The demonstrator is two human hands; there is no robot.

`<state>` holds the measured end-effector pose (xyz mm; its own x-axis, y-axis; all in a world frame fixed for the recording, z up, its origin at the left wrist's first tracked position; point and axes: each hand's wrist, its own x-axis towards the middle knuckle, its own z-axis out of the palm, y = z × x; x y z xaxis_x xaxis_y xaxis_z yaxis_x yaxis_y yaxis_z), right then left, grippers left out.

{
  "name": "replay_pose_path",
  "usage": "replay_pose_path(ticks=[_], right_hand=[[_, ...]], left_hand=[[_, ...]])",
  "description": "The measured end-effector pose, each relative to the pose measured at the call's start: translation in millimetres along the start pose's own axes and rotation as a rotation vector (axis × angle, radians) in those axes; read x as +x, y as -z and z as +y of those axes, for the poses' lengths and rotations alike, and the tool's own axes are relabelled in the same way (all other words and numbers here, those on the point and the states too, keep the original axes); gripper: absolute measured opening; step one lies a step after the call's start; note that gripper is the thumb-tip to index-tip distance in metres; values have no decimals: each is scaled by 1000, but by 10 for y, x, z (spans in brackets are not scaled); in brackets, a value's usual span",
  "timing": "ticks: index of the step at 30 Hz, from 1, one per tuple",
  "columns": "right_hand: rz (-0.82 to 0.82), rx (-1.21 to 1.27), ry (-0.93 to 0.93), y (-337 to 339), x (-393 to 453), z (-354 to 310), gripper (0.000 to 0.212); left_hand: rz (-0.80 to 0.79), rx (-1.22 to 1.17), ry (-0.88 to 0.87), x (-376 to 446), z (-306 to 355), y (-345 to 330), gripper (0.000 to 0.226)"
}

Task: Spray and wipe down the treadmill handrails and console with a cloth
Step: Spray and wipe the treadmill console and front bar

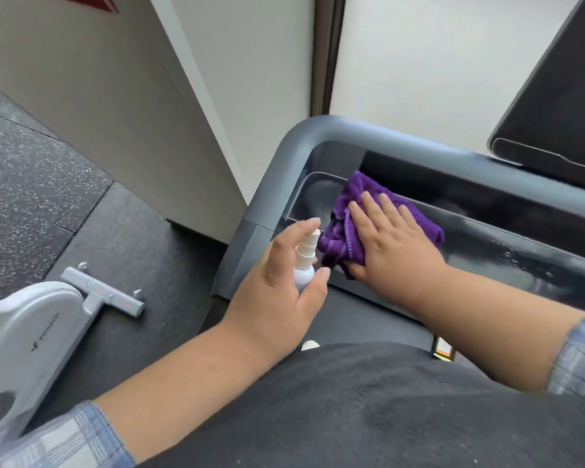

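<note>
My right hand [389, 241] lies flat with straight fingers on a purple cloth [338, 244], pressing it onto the glossy black console tray [520, 258] of the treadmill near its left end. My left hand [284, 285] holds a small white spray bottle [305, 261] just left of the cloth, fingers curled round it, nozzle up. The grey handrail [304, 140] curves round the console's left corner. Droplets glisten on the tray to the right of the cloth.
A dark tilted screen [554, 106] rises at the upper right of the console. A grey exercise machine [38, 329] with a foot bar stands on the speckled black floor [31, 184] at the left. White walls lie close behind the treadmill.
</note>
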<state>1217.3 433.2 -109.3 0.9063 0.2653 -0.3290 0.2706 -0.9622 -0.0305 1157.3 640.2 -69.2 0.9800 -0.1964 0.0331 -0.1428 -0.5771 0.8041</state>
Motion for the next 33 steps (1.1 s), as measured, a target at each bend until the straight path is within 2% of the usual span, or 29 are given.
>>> replay_pose_path(ticks=[4,9,13,18,21,28,33], right_hand=[[-2,-26,-25,92,253,-259,96],[-28,-39,44,263,605,-645,88],[-3,-32,87,236,421,-396,87],[-27,-55,-2,62,-8,-42,96],[-31,-50,-22,114,69,-80,97],[-4,-51,88,340,721,-511,102],[93,-11,131,270,431,-207,96]], left_hand=[[-33,15,-19,-81,-39,29,54],[-61,57,3,-144,-21,60,56],[-85,66,-14,-132,65,38,56],[-90,63,-21,-120,114,58,55],[-89,65,-23,-156,103,104,55],[-66,118,4,-277,-4,140,62],[-85,110,8,-245,39,124,59]])
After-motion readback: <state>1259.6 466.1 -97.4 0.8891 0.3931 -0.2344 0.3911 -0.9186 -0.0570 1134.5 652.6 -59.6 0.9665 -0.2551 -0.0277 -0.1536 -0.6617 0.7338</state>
